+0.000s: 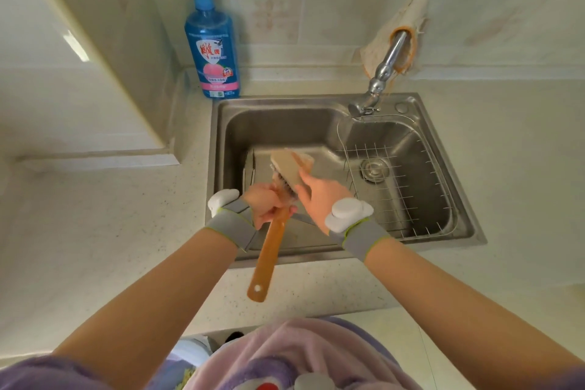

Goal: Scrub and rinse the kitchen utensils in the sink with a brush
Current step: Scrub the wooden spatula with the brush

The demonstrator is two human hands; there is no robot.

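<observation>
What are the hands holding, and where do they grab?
The left hand grips the wooden-handled utensil high on its handle; the right hand holds the scrub brush by its near end.

head view, looking down, close over sink [443,206]

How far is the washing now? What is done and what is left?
Done: nothing shows as finished; I see no utensil in the wire rack. In hand: the left hand grips a wooden-handled utensil while the right hand holds the brush against its head. Left: rinsing; no water is seen at the tap.
</observation>
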